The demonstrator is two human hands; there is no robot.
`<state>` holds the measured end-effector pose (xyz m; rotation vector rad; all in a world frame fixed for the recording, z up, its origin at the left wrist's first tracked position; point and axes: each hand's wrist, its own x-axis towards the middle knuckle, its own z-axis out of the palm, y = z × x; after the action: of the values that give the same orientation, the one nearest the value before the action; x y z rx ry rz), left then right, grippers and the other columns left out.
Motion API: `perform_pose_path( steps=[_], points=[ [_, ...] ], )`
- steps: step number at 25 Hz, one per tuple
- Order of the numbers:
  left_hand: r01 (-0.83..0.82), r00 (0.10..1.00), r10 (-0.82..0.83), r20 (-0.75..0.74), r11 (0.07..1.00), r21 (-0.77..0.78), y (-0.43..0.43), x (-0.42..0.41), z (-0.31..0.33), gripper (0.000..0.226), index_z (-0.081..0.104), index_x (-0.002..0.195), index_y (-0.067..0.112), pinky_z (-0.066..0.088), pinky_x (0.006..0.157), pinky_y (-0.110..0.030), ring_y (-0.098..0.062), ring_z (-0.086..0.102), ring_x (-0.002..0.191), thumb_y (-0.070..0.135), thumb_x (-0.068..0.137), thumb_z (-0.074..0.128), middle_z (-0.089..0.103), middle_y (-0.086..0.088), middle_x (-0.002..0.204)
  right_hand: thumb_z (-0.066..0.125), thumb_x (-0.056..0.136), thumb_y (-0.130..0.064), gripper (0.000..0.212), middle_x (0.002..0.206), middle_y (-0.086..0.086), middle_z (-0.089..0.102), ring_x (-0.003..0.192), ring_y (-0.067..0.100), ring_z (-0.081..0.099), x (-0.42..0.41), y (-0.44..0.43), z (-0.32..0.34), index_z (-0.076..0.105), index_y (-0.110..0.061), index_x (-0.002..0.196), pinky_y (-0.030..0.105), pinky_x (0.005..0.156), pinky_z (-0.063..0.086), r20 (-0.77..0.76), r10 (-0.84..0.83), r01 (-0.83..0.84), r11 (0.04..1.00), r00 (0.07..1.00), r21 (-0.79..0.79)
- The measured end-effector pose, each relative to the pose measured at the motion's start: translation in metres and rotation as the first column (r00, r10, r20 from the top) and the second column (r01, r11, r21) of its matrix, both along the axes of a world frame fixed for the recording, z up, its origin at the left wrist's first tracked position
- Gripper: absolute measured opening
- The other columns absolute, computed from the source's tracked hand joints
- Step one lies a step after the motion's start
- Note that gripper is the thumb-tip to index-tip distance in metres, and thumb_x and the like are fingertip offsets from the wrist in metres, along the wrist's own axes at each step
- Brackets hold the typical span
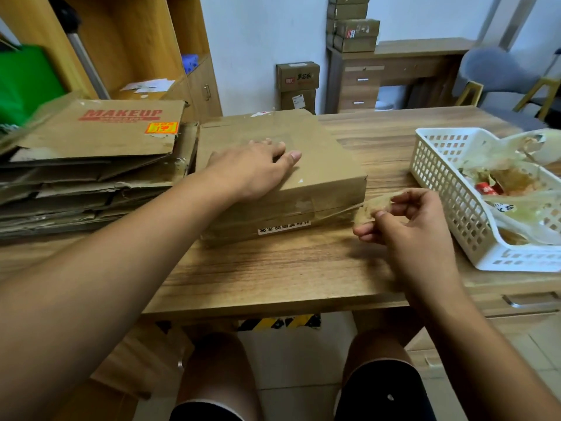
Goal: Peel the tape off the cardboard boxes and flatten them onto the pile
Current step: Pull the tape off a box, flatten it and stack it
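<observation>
A flat brown cardboard box [321, 165] lies in the middle of the wooden table [273, 268]. My left hand [255, 168] presses flat on the box top with straight fingers. My right hand [400, 217] is just right of the box's near corner and pinches a crumpled end of clear tape [368, 209]. The tape stretches from my fingers back to the box's front side. To the left sits the pile of flattened boxes [91, 177], its top sheet printed MAKEUP in red.
A white plastic basket [440, 208] holding wads of peeled tape stands at the table's right. Behind the pile is a wooden shelf [136, 41]. More cardboard boxes [299, 83] stand on the floor and on a desk at the back wall.
</observation>
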<state>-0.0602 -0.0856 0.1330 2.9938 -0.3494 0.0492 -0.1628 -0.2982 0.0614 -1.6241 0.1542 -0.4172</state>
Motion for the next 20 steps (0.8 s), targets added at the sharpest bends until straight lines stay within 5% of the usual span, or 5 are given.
perform_pose_path(
  steps=[6,9,13,16,20],
  points=[
    [0.25,0.962,-0.26,-0.086,0.961,-0.116,0.025,-0.002,0.012,0.055,0.037,0.151,0.049,0.02,0.123,-0.04,-0.005,0.021,0.151,0.061,0.097,0.046,0.024,0.019,0.164,0.052,0.094,0.002,0.039,0.095,0.014,0.065,0.069,0.018,0.075,0.003,-0.017,0.009,0.055,-0.029,0.118,0.036,0.066,0.06,-0.072,0.011,-0.026,0.976,0.997,-0.218],
    [0.372,0.911,-0.397,-0.114,0.908,-0.191,0.039,-0.011,0.012,0.044,0.045,0.143,0.054,0.018,0.117,-0.024,0.011,0.022,0.143,0.051,0.099,0.048,0.031,0.029,0.157,0.056,0.089,-0.03,0.021,0.089,0.003,0.067,0.074,0.015,0.07,0.003,-0.021,0.01,0.067,-0.033,0.107,0.036,0.07,0.059,-0.068,-0.028,0.0,0.928,0.997,-0.374],
    [0.35,0.912,-0.386,-0.14,0.909,-0.226,0.04,-0.016,0.005,0.046,0.039,0.144,0.06,0.013,0.119,-0.024,0.014,0.014,0.144,0.057,0.098,0.04,0.025,0.035,0.157,0.066,0.079,-0.065,0.04,0.075,-0.015,0.054,0.073,0.006,0.057,0.002,-0.009,0.008,0.06,-0.033,0.103,0.032,0.067,0.047,-0.15,0.033,-0.122,0.761,0.988,-0.638],
    [0.347,0.923,-0.375,-0.09,0.909,-0.229,0.03,-0.017,0.0,0.045,0.04,0.144,0.058,0.011,0.12,-0.024,0.011,0.015,0.146,0.056,0.099,0.04,0.027,0.031,0.158,0.06,0.088,-0.065,0.039,0.079,-0.016,0.053,0.087,0.013,0.061,0.007,0.005,0.01,0.061,-0.032,0.109,0.035,0.074,0.05,-0.228,0.007,-0.185,0.61,0.974,-0.77],
    [0.323,0.936,-0.346,-0.059,0.916,-0.239,0.027,-0.013,-0.005,0.041,0.042,0.141,0.063,0.016,0.115,-0.026,0.008,0.018,0.146,0.059,0.1,0.042,0.029,0.033,0.157,0.044,0.103,-0.044,0.023,0.082,-0.007,0.064,0.083,0.02,0.063,0.01,0.019,0.008,0.061,-0.029,0.102,0.038,0.074,0.052,-0.253,0.018,-0.219,0.561,0.967,-0.799]
  ],
)
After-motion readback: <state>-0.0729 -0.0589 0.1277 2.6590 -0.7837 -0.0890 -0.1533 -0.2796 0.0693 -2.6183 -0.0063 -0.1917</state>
